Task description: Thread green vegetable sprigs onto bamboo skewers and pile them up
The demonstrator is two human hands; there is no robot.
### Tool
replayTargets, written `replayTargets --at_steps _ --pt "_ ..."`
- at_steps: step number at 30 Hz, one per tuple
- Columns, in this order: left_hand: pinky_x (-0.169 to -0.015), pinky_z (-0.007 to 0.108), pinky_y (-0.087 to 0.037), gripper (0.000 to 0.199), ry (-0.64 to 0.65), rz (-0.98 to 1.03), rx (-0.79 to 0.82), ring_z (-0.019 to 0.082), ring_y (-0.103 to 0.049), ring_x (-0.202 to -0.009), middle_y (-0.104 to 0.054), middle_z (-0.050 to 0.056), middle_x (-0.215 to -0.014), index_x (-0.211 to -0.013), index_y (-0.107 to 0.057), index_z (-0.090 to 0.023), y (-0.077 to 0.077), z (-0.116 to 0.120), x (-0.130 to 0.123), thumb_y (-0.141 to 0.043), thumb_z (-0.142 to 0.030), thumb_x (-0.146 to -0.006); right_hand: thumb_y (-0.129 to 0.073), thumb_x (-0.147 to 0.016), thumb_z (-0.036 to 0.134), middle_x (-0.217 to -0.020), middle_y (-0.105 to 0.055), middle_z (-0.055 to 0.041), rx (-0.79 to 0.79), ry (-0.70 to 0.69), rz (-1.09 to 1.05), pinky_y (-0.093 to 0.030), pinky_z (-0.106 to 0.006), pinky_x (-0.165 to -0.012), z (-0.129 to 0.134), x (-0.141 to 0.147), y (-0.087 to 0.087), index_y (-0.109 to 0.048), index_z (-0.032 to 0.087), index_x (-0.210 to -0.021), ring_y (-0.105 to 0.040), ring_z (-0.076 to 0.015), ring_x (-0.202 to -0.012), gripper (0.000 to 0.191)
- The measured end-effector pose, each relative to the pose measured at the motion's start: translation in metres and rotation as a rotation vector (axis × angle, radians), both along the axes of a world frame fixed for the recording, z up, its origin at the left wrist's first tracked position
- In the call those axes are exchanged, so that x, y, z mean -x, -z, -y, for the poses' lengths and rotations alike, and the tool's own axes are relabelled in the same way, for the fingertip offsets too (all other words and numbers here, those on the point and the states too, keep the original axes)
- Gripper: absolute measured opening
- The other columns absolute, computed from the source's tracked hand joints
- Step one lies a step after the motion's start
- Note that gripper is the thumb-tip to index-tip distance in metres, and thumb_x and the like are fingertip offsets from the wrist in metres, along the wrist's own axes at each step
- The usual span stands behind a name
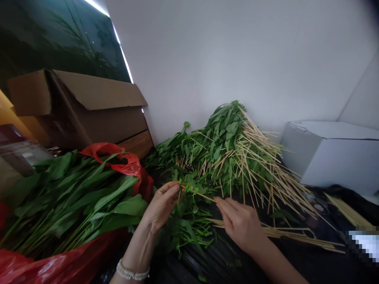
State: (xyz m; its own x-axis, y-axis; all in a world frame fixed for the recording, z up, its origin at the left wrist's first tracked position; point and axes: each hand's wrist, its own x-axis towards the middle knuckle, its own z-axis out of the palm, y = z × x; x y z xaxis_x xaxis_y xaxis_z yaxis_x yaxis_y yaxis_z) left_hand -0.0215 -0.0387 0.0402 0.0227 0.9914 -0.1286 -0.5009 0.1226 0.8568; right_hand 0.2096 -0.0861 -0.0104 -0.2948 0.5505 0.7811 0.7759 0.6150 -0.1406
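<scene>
Between my two hands runs a thin wooden skewer [204, 196] with green stems near its left end. My left hand [166, 199] pinches the greens at that end, and a beaded bracelet circles its wrist. The other end of the skewer is in the closed fingers of my right hand [238, 223]. Loose leafy sprigs [192, 232] lie just below and between the hands. Behind them rises a heap of skewered leafy greens [227, 130], its bare skewer ends [266, 165] fanning to the right. Several loose skewers [299, 233] lie beyond my right wrist.
On the left, a red plastic bag [139, 169] holds long leafy stalks [89, 197]. A cardboard box [103, 114] with raised flaps stands behind it. A white box [337, 154] sits at the right, near the white wall [237, 51]. Black plastic [189, 268] covers the work surface.
</scene>
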Motion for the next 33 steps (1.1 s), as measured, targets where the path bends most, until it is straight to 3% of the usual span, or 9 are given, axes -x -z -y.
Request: replayTargets --at_steps 10,12,15,16,17,19,22,29,33 --pt "-0.069 0.025 -0.05 0.029 0.036 -0.118 -0.033 0.014 -0.063 -0.07 -0.07 0.004 -0.081 -0.07 -0.068 -0.015 0.009 0.003 -0.008 -0.089 -0.029 -0.055 -0.04 -0.094 0.01 -0.077 -0.065 -0.003 -0.006 0.021 0.033 -0.045 -0.024 -0.059 -0.001 0.002 0.001 -0.063 0.013 -0.113 -0.061 -0.0123 -0.061 0.031" --pt "-0.071 0.025 -0.049 0.031 -0.071 -0.258 -0.144 0.015 -0.062 -0.075 -0.069 0.004 -0.085 -0.078 -0.069 -0.016 0.011 0.005 -0.009 -0.087 -0.031 -0.058 -0.04 -0.093 0.009 -0.077 -0.065 -0.0029 -0.018 0.046 0.034 -0.045 -0.024 -0.058 -0.001 0.002 0.001 -0.064 0.013 -0.112 -0.061 -0.0121 -0.061 0.03" --pt "-0.078 0.026 -0.046 0.027 -0.376 -0.621 -0.456 0.018 -0.06 -0.086 -0.066 0.003 -0.091 -0.088 -0.068 -0.02 0.014 0.015 -0.012 -0.082 -0.028 -0.066 -0.042 -0.093 0.01 -0.076 -0.065 -0.0031 -0.036 0.106 0.006 -0.045 -0.023 -0.059 -0.003 -0.001 0.0 -0.065 0.012 -0.111 -0.062 -0.012 -0.062 0.029" --pt "-0.079 0.026 -0.045 0.02 -0.398 -0.757 -0.567 0.018 -0.059 -0.088 -0.066 0.003 -0.089 -0.086 -0.068 -0.021 0.015 0.02 -0.013 -0.079 -0.026 -0.07 -0.042 -0.093 0.01 -0.076 -0.064 -0.0031 -0.041 0.127 -0.004 -0.045 -0.023 -0.06 -0.004 -0.002 0.0 -0.065 0.012 -0.112 -0.062 -0.0122 -0.064 0.029" --pt "-0.08 0.027 -0.044 0.013 -0.339 -0.887 -0.676 0.018 -0.059 -0.087 -0.065 0.003 -0.087 -0.084 -0.068 -0.022 0.017 0.026 -0.015 -0.076 -0.023 -0.074 -0.043 -0.093 0.01 -0.075 -0.064 -0.0031 -0.047 0.145 -0.008 -0.045 -0.023 -0.061 -0.004 -0.003 0.0 -0.065 0.012 -0.112 -0.063 -0.0124 -0.065 0.029" --pt "-0.079 0.028 -0.044 0.003 -0.003 -1.117 -0.85 0.018 -0.059 -0.085 -0.066 0.003 -0.084 -0.082 -0.07 -0.022 0.022 0.037 -0.019 -0.068 -0.019 -0.081 -0.043 -0.093 0.01 -0.075 -0.064 -0.0031 -0.059 0.173 0.008 -0.045 -0.023 -0.061 -0.005 -0.005 -0.001 -0.065 0.012 -0.112 -0.063 -0.0127 -0.066 0.029" --pt "-0.078 0.029 -0.043 0.013 0.434 -1.358 -0.93 0.018 -0.058 -0.082 -0.068 0.004 -0.082 -0.086 -0.072 -0.022 0.031 0.046 -0.023 -0.061 -0.016 -0.086 -0.042 -0.093 0.01 -0.073 -0.064 -0.0033 -0.075 0.188 0.049 -0.044 -0.023 -0.061 -0.004 -0.006 -0.002 -0.065 0.012 -0.113 -0.062 -0.0127 -0.065 0.03" --pt "-0.089 0.035 -0.039 0.013 0.471 -1.619 -0.876 0.021 -0.056 -0.09 -0.067 0.004 -0.09 -0.091 -0.072 -0.023 0.048 0.038 -0.029 -0.063 -0.017 -0.084 -0.04 -0.093 0.009 -0.074 -0.065 -0.0036 -0.077 0.199 0.073 -0.043 -0.023 -0.059 -0.003 -0.004 -0.003 -0.064 0.012 -0.113 -0.062 -0.0121 -0.064 0.031" --pt "-0.085 0.035 -0.04 0.009 0.51 -1.668 -0.876 0.022 -0.055 -0.089 -0.064 0.005 -0.087 -0.081 -0.072 -0.021 0.056 0.033 -0.039 -0.065 -0.015 -0.08 -0.04 -0.092 0.008 -0.073 -0.064 -0.0032 -0.075 0.199 0.075 -0.043 -0.023 -0.059 -0.004 -0.004 -0.003 -0.064 0.012 -0.112 -0.062 -0.0117 -0.064 0.031"
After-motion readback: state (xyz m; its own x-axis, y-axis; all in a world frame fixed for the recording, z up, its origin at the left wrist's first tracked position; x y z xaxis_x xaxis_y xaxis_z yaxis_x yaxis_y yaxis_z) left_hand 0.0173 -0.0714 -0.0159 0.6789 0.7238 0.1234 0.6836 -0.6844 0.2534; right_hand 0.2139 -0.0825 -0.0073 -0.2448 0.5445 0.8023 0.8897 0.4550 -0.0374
